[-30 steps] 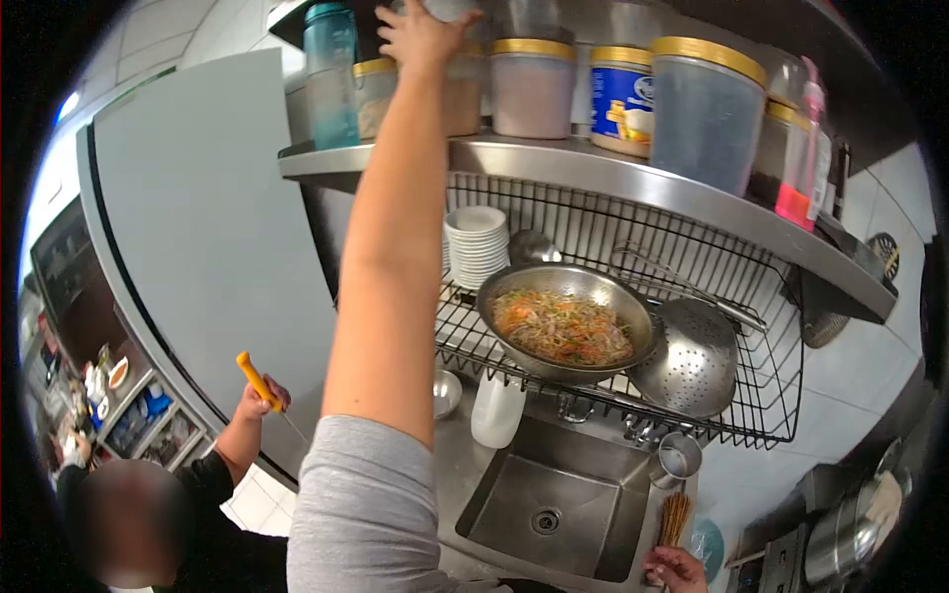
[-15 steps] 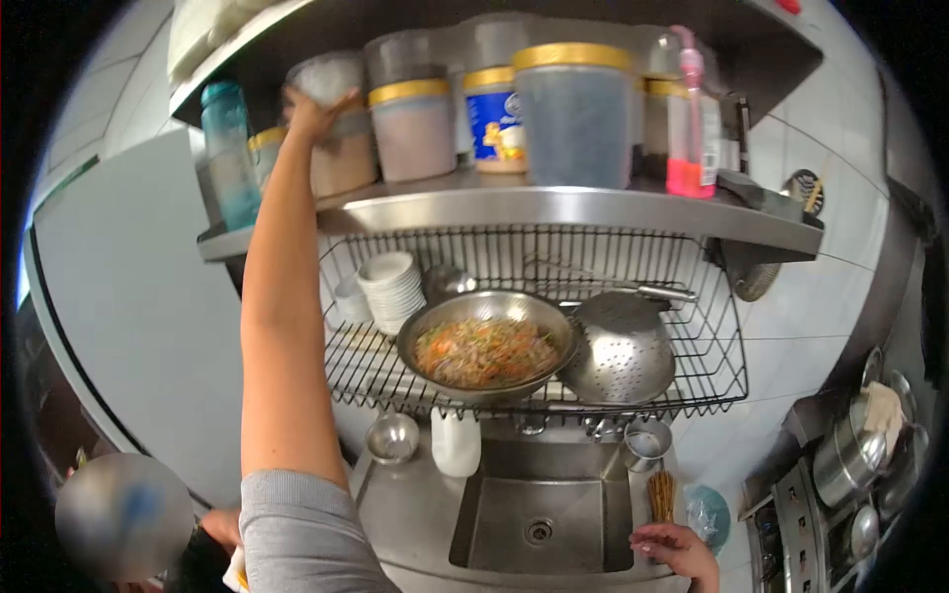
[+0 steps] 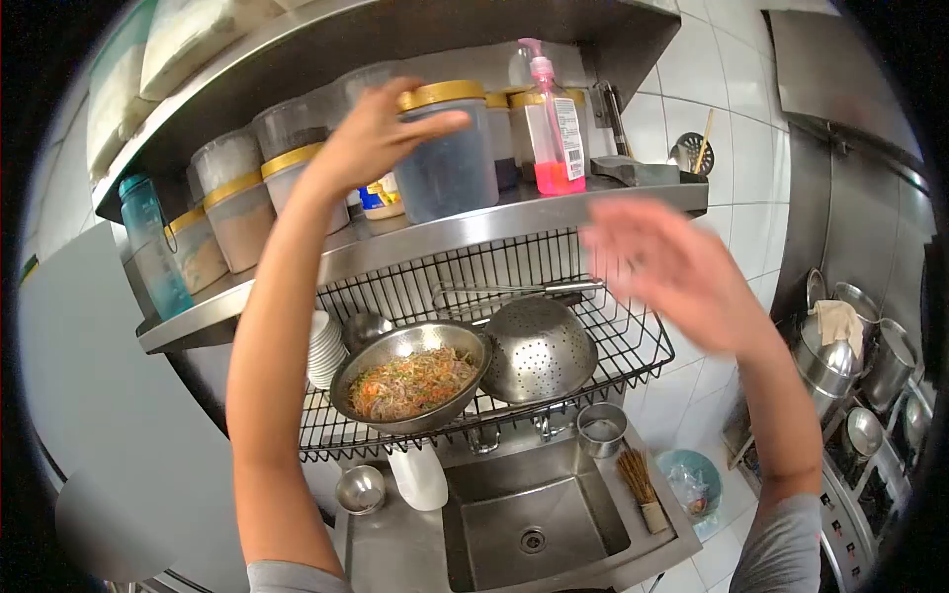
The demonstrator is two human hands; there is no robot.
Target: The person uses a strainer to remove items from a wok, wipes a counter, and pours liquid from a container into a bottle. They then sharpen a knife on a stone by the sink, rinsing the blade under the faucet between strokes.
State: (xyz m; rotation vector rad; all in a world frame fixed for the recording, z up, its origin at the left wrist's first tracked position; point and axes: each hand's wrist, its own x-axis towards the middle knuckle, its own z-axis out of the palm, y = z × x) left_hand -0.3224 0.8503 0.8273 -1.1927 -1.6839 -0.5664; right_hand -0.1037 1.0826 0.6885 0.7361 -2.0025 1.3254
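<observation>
- Steel shelf (image 3: 534,219), spanning nine to two o'clock.
- Wire rack (image 3: 633,374) at its six o'clock, carrying a metal bowl (image 3: 440,419) of shredded food.
- Yellow-lidded container (image 3: 447,168) upright on the shelf, at twelve o'clock.
- Right hand (image 3: 672,267), blurred, open and holding nothing, at the container's four o'clock.
- Left hand (image 3: 374,136), thumb and fingers spread, at its nine o'clock by the lid; cannot tell whether it grips.
- Pink pump bottle (image 3: 556,133) at its three o'clock.
</observation>
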